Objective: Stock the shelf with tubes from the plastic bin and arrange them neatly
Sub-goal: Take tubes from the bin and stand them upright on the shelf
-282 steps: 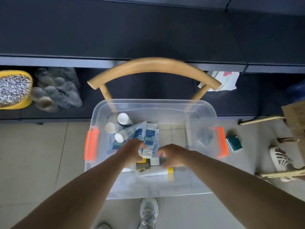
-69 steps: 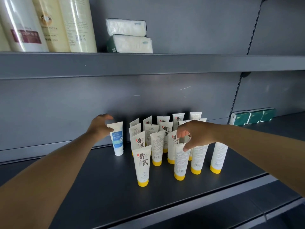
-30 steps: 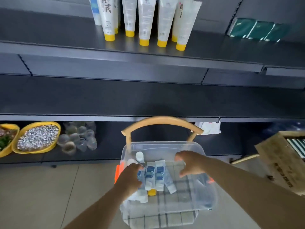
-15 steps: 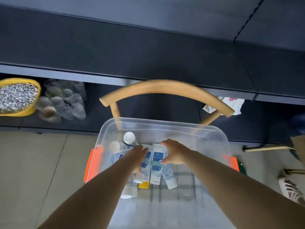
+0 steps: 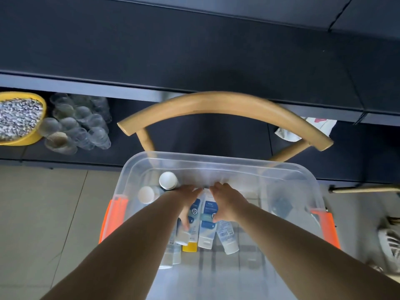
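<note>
Clear plastic bin [image 5: 287, 169], rounded corners, w/ 2 orange latch handles, 1 each on left & right ends; sits on a chair w/ curved wooden backrest [image 5: 220, 105]. Inside, left-centre: a cluster of soft squeeze tubes [image 5: 208, 226] lying flat, white w/ blue labels, caps toward the near side; one has a yellow cap [image 5: 190, 246]. Abt 5–6 lying tubes visible, some hidden under arms so exact count unclear. 2 more stand w/ round white caps [image 5: 167, 180] up at the far-left corner. Right half of bin is mostly bare floor, checked pattern showing through.

Left hand [image 5: 187, 204] is down on the tubes, fingers curled round one or more; which exactly, can't tell. Right hand [image 5: 226, 204] just beside it, fingers bent over a blue-label tube, thumb under its edge.

Far side: dark shelf edge [image 5: 86, 87]. Under it at left, yellow bowl [image 5: 32, 135] of grainy bits, stacks of clear cups [image 5: 82, 124].
</note>
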Action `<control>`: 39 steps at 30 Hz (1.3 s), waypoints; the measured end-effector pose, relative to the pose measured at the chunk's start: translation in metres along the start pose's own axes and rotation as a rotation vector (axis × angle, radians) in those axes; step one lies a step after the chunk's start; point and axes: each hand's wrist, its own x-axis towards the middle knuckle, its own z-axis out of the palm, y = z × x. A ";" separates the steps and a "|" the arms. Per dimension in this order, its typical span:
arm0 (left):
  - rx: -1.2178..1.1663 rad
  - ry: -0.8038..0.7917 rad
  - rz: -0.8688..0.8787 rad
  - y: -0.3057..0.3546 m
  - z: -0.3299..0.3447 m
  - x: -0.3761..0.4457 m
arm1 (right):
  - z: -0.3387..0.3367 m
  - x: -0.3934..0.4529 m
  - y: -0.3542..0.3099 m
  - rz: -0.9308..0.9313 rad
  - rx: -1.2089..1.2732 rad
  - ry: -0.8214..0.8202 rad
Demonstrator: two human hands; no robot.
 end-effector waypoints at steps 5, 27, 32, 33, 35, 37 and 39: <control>0.074 -0.050 0.008 0.001 0.002 0.000 | 0.006 0.001 -0.005 0.062 0.211 -0.033; -0.069 0.202 -0.004 0.014 0.022 -0.041 | 0.004 -0.038 -0.015 0.289 0.614 -0.142; -0.153 0.232 -0.021 0.014 0.027 -0.045 | 0.003 -0.041 -0.012 0.253 0.563 -0.127; -0.178 0.235 -0.017 0.013 0.029 -0.046 | 0.003 -0.043 -0.010 0.240 0.550 -0.119; -0.222 0.243 -0.011 0.012 0.032 -0.047 | 0.003 -0.049 -0.007 0.183 0.509 -0.095; -0.286 0.242 -0.007 0.012 0.034 -0.048 | 0.004 -0.054 -0.004 0.130 0.482 -0.055; -0.360 0.242 0.011 0.013 0.032 -0.051 | 0.006 -0.060 -0.002 0.114 0.493 -0.028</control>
